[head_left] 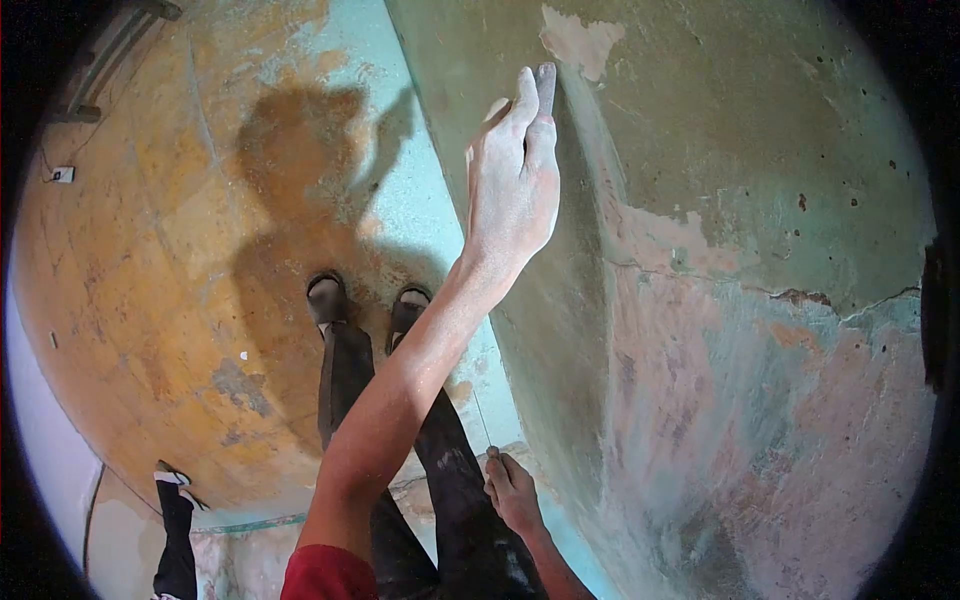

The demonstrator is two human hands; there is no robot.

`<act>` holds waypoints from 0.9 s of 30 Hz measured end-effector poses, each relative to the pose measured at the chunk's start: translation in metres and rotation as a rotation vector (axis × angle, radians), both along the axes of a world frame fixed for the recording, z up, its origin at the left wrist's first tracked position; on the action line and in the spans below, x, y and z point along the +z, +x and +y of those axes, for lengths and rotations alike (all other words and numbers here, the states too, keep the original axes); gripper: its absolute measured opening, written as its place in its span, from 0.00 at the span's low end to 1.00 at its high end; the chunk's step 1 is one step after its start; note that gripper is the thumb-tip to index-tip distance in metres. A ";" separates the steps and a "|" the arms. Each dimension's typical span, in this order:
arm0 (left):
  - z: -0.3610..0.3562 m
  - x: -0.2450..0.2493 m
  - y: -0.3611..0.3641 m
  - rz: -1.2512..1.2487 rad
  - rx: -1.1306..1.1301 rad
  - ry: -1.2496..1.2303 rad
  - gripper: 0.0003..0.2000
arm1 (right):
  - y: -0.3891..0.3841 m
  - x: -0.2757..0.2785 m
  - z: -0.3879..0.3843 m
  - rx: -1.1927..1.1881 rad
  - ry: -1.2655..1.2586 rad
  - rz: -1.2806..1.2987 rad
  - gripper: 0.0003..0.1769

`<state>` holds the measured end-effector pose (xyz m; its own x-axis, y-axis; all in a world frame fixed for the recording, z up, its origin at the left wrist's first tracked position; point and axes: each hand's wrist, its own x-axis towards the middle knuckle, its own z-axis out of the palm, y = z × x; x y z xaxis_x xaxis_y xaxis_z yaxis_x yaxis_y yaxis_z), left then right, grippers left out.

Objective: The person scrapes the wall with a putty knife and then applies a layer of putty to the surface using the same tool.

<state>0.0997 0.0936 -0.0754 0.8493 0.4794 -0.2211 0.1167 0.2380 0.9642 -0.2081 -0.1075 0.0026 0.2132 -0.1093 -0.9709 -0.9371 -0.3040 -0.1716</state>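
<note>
My left hand (pixel 512 185), coated in white dust, is raised at the green-painted wall (pixel 700 130). Its fingers are closed on a flat grey strip (pixel 546 88), also dusty, that sticks up past the fingertips. Below, my right hand (pixel 513 492) hangs beside my leg with its fingers curled and thumb pressed in. A thin line rises from its fingertips, but I cannot tell what the hand holds. Close to the left hand, a bare pinkish patch (pixel 583 42) breaks the green paint.
Lower on the wall, the paint gives way to scraped pink plaster (pixel 690 390) below a jagged crack. Worn orange floor (pixel 150 300) with a pale blue border meets the wall. Another person's leg (pixel 177 530) shows at lower left. A wooden frame (pixel 120 60) and a small white box (pixel 63 174) lie farther left.
</note>
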 end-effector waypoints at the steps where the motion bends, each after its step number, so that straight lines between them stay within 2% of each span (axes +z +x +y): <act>1: 0.002 -0.001 -0.001 0.001 -0.001 0.000 0.22 | 0.000 0.000 0.001 -0.001 0.000 0.001 0.18; 3: 0.008 0.001 -0.002 -0.027 -0.087 0.075 0.23 | 0.000 0.001 0.004 0.022 -0.021 -0.002 0.24; 4: 0.008 0.005 -0.003 -0.028 -0.088 0.074 0.23 | 0.002 0.002 0.005 0.021 -0.022 -0.003 0.24; 6: 0.010 0.018 -0.007 -0.014 -0.063 -0.133 0.24 | 0.007 0.006 0.009 0.045 -0.042 0.033 0.24; 7: 0.012 0.021 -0.005 -0.016 -0.066 -0.130 0.24 | 0.007 0.005 0.009 0.042 -0.039 0.031 0.24; 9: 0.017 0.024 -0.001 0.063 -0.023 -0.393 0.28 | 0.007 0.004 0.008 0.026 -0.015 -0.017 0.18; 11: 0.021 0.016 0.005 0.044 0.004 -0.449 0.30 | 0.005 0.001 0.005 0.013 -0.010 -0.016 0.18; 14: 0.021 0.014 0.012 0.035 -0.117 -0.334 0.31 | 0.008 0.002 0.005 -0.010 -0.006 0.003 0.18; 17: 0.010 0.009 0.029 0.114 0.022 -0.294 0.28 | 0.008 0.002 0.006 -0.034 -0.011 0.033 0.18; 19: 0.011 0.002 0.042 -0.066 0.188 -0.002 0.26 | 0.007 0.002 0.005 -0.048 -0.019 0.048 0.18; 20: 0.008 -0.001 0.041 0.007 0.132 0.079 0.24 | 0.007 0.001 0.004 -0.018 -0.016 0.033 0.18; 23: -0.003 0.001 0.045 -0.019 0.156 0.186 0.24 | 0.009 0.002 0.004 0.011 -0.009 0.017 0.18; 26: -0.015 0.020 0.032 -0.015 0.180 0.221 0.24 | 0.013 0.000 0.002 0.035 -0.025 0.015 0.18; 27: -0.021 0.038 0.015 0.092 -0.014 0.085 0.24 | 0.013 -0.002 0.000 0.066 -0.036 0.015 0.18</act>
